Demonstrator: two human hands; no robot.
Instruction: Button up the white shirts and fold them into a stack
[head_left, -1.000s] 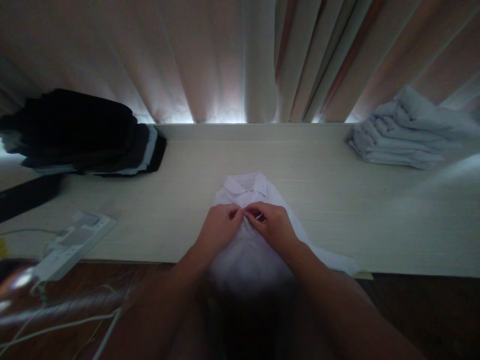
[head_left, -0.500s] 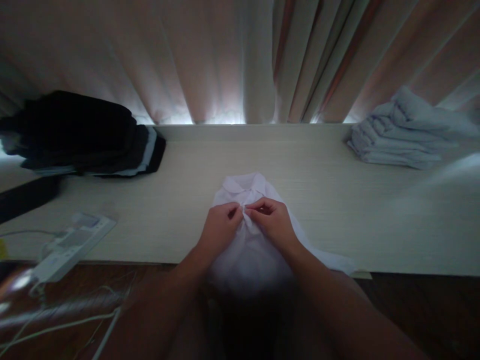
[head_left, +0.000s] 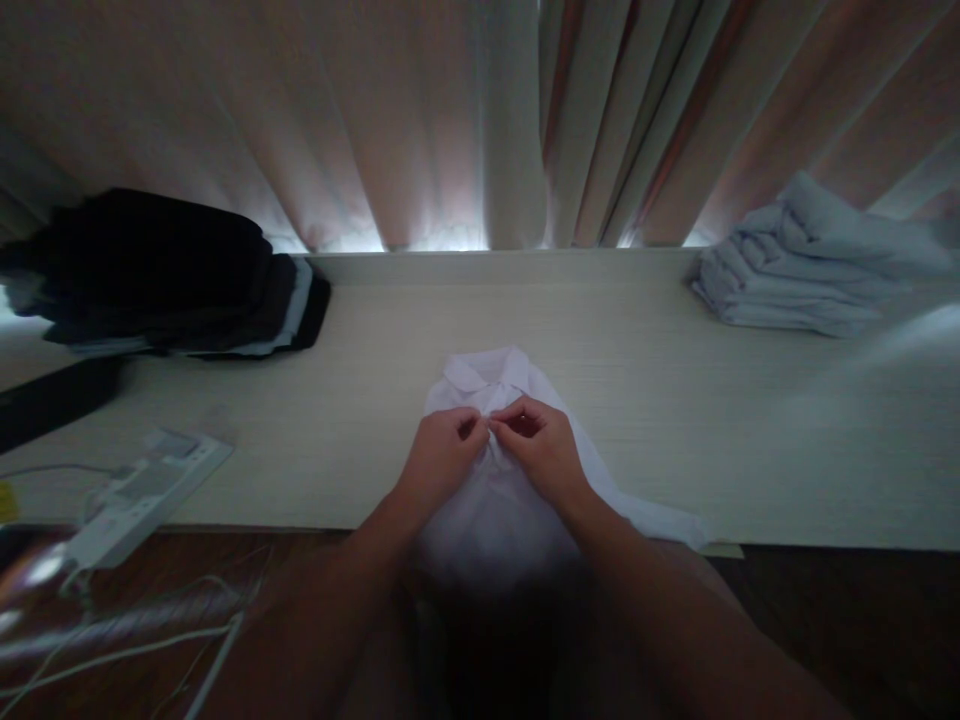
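Observation:
A white collared shirt [head_left: 487,520] lies face up on the pale surface, its collar pointing away from me and its lower part hanging over the near edge. Just below the collar, my left hand [head_left: 448,445] pinches the front of the shirt between thumb and forefinger. My right hand [head_left: 541,440] pinches the same spot from the other side, and the fingertips of both hands almost meet. Any button between them is too small to make out. One sleeve stretches out to the right, past my right forearm.
Dark folded clothes [head_left: 157,270] are stacked at the back left. A pile of white folded clothes [head_left: 810,260] stands at the back right. A white power strip [head_left: 150,495] with cables lies at the left front edge. Curtains [head_left: 420,120] hang behind the pale tabletop [head_left: 600,330].
Both hands stay at the same place on the shirt front, with only slight finger movement. The view has shifted a little.

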